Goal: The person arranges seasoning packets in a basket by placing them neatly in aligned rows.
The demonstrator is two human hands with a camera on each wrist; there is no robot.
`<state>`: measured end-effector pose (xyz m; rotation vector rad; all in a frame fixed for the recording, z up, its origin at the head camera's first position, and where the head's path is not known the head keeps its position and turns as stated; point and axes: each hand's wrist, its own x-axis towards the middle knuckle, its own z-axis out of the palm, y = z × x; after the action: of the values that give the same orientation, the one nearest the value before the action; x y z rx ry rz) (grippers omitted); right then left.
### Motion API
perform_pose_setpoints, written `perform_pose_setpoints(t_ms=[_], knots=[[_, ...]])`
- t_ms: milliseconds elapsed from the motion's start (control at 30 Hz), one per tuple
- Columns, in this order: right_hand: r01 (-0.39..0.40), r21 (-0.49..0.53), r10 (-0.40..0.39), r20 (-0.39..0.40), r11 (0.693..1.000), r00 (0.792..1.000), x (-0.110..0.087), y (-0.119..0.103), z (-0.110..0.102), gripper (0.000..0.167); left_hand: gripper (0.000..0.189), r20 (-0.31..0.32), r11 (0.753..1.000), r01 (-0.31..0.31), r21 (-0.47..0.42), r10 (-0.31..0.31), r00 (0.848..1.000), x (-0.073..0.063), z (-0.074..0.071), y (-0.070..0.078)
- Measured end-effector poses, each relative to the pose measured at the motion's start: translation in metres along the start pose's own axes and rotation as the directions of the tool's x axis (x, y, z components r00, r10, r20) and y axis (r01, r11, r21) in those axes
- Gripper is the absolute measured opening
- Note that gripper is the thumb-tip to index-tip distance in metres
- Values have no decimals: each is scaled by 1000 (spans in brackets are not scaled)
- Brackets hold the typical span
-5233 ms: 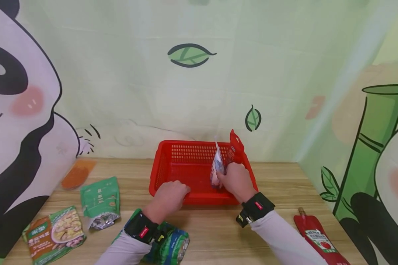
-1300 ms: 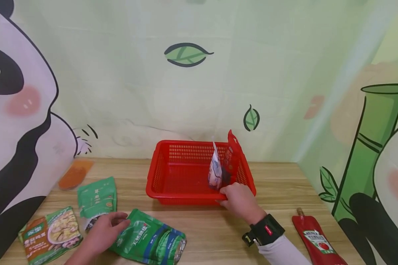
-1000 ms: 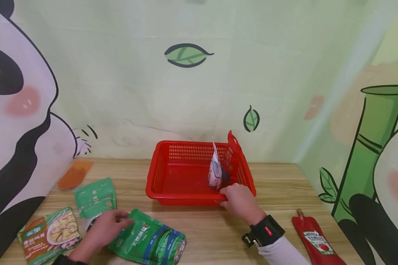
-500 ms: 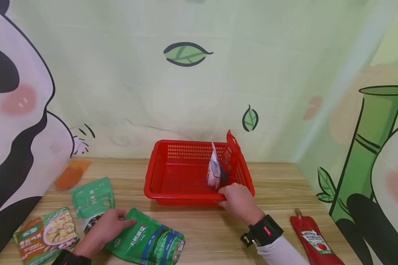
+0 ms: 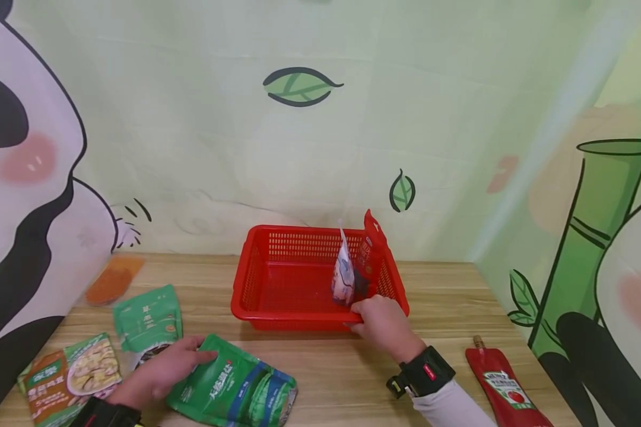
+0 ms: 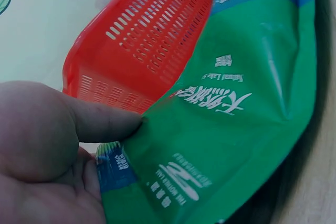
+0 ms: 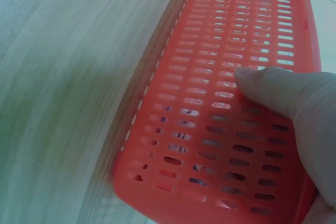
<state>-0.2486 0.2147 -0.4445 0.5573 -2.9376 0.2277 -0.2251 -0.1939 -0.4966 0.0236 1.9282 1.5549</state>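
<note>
My left hand (image 5: 173,365) pinches the upper left edge of a green-and-blue foil pouch (image 5: 235,382), thumb on its printed front and fingers behind it. In the left wrist view the pouch (image 6: 231,103) fills much of the picture, overlapping the basket. My right hand (image 5: 384,326) grips the front rim of a red plastic basket (image 5: 299,317) near its right corner. The right wrist view has the thumb pressed on the slotted outer wall (image 7: 199,77); those fingers are mostly hidden. Inside the basket's right end stand a white-and-pink bag (image 5: 344,279) and a red bag (image 5: 371,252).
On the table's left lie a green pouch (image 5: 146,317), a brown-and-green food packet (image 5: 69,379) and a clear packet of orange-red contents (image 5: 114,279). A red Heinz ketchup pouch (image 5: 507,385) lies at the right. A printed cloth backdrop (image 5: 320,148) rises behind the table.
My left hand has left the basket's front for the green-and-blue pouch, and its thumb now lies over the pouch edge. My right hand has moved from the white-and-pink bag to the basket rim.
</note>
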Motion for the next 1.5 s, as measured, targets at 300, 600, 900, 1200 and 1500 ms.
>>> perform_pose_setpoints(t_ms=[300, 600, 900, 1200, 1500], knots=[[-11, 26, 10, 8, 1000, 1000, 0, -2, 0, 23, 41, 28, 999, 3, -33, -2, 1000, -1, 1, -1], [-2, 6, 2, -26, 1000, 1000, -1, -1, 2, 19, 27, -150, 960, 29, 277, 14, 989, -11, 15, 31], [-31, 37, 31, -6, 999, 999, -2, -4, -1, 21, 23, -76, 812, -140, 567, 221, 972, -45, 37, 91], [-19, 73, 19, -8, 997, 1000, -1, -3, 0, 25, 30, -7, 605, -230, 762, 364, 931, -70, 80, 131], [-67, 289, 54, 55, 955, 997, -6, 2, -5, 51, 23, -36, 578, -200, 791, 369, 929, -73, 97, 154]])
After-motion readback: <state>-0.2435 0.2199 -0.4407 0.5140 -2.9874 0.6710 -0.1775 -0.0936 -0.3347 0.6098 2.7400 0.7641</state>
